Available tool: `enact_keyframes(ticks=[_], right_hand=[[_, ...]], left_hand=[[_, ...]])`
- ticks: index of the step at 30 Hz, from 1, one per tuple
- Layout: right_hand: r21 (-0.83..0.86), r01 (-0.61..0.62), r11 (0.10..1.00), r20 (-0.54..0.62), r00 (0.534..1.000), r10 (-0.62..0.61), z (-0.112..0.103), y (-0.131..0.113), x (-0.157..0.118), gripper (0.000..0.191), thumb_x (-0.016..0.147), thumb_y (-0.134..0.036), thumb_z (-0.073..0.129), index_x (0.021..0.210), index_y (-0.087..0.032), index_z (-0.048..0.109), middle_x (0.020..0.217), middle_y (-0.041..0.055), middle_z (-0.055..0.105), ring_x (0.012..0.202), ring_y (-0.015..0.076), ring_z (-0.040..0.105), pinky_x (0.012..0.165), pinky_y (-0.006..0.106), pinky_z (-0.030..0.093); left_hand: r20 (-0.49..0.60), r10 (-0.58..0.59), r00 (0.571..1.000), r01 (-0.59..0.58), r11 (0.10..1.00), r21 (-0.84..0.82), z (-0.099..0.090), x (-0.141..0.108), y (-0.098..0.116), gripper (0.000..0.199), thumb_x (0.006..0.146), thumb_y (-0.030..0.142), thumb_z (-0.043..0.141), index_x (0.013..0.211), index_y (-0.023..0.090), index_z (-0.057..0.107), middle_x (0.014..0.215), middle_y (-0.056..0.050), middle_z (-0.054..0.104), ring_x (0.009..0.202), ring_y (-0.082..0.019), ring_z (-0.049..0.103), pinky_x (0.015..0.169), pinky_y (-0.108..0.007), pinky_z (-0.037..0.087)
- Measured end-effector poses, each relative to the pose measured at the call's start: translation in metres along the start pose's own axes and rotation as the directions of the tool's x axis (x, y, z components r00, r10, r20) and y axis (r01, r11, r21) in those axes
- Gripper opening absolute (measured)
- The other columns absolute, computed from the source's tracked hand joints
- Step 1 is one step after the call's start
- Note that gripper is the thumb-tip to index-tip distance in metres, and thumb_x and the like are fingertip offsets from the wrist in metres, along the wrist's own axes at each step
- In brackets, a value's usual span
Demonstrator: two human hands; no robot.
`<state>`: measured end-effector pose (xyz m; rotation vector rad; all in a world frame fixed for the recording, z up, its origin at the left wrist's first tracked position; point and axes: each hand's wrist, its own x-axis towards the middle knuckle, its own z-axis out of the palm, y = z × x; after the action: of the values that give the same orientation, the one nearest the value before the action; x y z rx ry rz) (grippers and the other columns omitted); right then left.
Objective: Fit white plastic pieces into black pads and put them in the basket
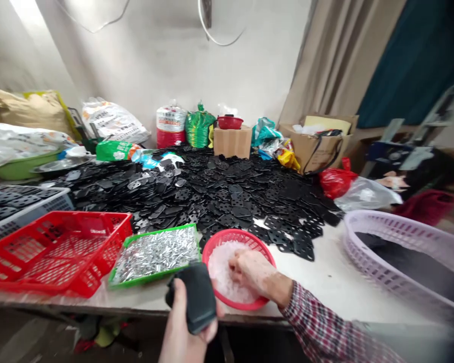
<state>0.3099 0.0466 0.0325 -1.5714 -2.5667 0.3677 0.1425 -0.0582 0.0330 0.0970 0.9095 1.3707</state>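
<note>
My left hand (185, 327) is wrapped round a thick black block (200, 297), which looks like a stack of flat black plates; motion blur hides its layers. It is held up in front of the table edge. Inside a round red basket (208, 247), my right hand (251, 269) reaches down with curled fingers into small whitish pieces (223, 267). Whatever is between those fingertips is hidden. Left of the basket, a green-rimmed tray (144, 280) holds many small shiny metal pieces (159, 254).
Loose black perforated plates (234, 196) lie heaped across the table behind. A red rectangular crate (113, 242) stands at left, a lilac basket (382, 272) with dark contents at right. Bags, a cardboard box (232, 142) and a larger carton (318, 146) line the back.
</note>
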Motion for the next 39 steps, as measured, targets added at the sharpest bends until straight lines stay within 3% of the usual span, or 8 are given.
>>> enact_keyframes(ticks=[5,12,18,23,27,32,35,39], right_hand=[[-0.054,0.045,0.998,0.059,0.997,-0.042,-0.007,0.003,0.007,0.022,0.081,-0.016,0.054,0.083,-0.017,0.075,0.088,0.0092,0.074,0.071,0.0188,0.064,0.064,0.026,0.042],[-0.144,0.068,0.987,0.036,0.997,-0.063,-0.041,-0.008,0.021,0.02,0.076,-0.017,0.056,0.074,-0.02,0.076,0.078,0.0075,0.074,0.068,0.0182,0.064,0.06,0.025,0.037],[0.204,0.456,0.866,0.028,0.882,-0.471,-0.043,-0.091,0.083,0.02,0.078,-0.018,0.057,0.08,-0.022,0.076,0.073,-0.0009,0.071,0.063,0.0112,0.057,0.058,0.021,0.035],[0.288,0.462,0.839,0.09,0.859,-0.504,-0.004,-0.174,0.133,0.015,0.077,-0.022,0.063,0.082,-0.022,0.077,0.074,-0.0019,0.072,0.062,0.0111,0.058,0.053,0.02,0.035],[0.297,0.452,0.841,0.064,0.87,-0.489,0.012,-0.2,0.148,0.022,0.083,-0.026,0.059,0.097,-0.023,0.076,0.092,-0.0002,0.075,0.075,0.0125,0.062,0.058,0.02,0.038],[0.252,0.445,0.859,0.026,0.885,-0.466,-0.019,-0.166,0.124,0.023,0.085,-0.025,0.055,0.091,-0.022,0.076,0.083,0.0005,0.073,0.068,0.0117,0.057,0.058,0.022,0.034],[0.173,0.379,0.909,0.032,0.92,-0.39,-0.047,-0.113,0.093,0.021,0.08,-0.02,0.055,0.081,-0.02,0.076,0.073,0.0007,0.071,0.06,0.0109,0.053,0.055,0.023,0.031],[0.02,0.188,0.982,0.077,0.979,-0.189,-0.06,-0.039,0.046,0.024,0.082,-0.022,0.052,0.082,-0.021,0.076,0.079,0.0036,0.073,0.067,0.0146,0.06,0.061,0.024,0.036]], left_hand=[[0.254,-0.082,0.964,0.061,0.994,0.09,-0.023,0.005,-0.024,0.069,0.075,0.075,0.054,0.091,0.01,0.069,0.061,-0.011,0.068,0.044,-0.011,0.047,0.043,-0.023,0.026],[0.357,-0.046,0.933,0.032,0.999,0.043,-0.059,0.011,-0.012,0.076,0.082,0.077,0.038,0.1,0.01,0.069,0.064,-0.012,0.067,0.042,-0.008,0.043,0.044,-0.022,0.02],[0.314,0.075,0.946,-0.07,0.997,-0.029,-0.077,0.008,0.004,0.081,0.078,0.081,0.036,0.099,0.01,0.07,0.062,-0.011,0.067,0.041,-0.006,0.042,0.042,-0.019,0.019],[0.352,0.083,0.932,-0.082,0.996,-0.02,-0.1,0.006,0.013,0.082,0.075,0.081,0.04,0.104,0.01,0.07,0.069,-0.014,0.07,0.04,-0.006,0.049,0.041,-0.018,0.022],[0.351,0.084,0.933,-0.079,0.996,-0.028,-0.11,0.007,0.018,0.081,0.076,0.081,0.04,0.105,0.011,0.07,0.07,-0.016,0.071,0.041,-0.009,0.052,0.041,-0.017,0.025],[0.333,0.113,0.936,-0.095,0.993,-0.07,-0.096,-0.001,0.022,0.064,0.091,0.062,0.037,0.104,0.009,0.071,0.075,-0.016,0.071,0.045,-0.012,0.054,0.045,-0.021,0.032],[0.303,0.067,0.951,-0.037,0.994,-0.104,-0.082,-0.008,0.024,0.053,0.094,0.051,0.041,0.109,0.009,0.07,0.079,-0.016,0.071,0.053,-0.014,0.057,0.054,-0.024,0.04],[0.291,0.002,0.957,0.023,0.996,-0.081,-0.06,-0.008,0.02,0.065,0.09,0.063,0.04,0.109,0.008,0.07,0.071,-0.013,0.068,0.049,-0.011,0.051,0.051,-0.021,0.035]])
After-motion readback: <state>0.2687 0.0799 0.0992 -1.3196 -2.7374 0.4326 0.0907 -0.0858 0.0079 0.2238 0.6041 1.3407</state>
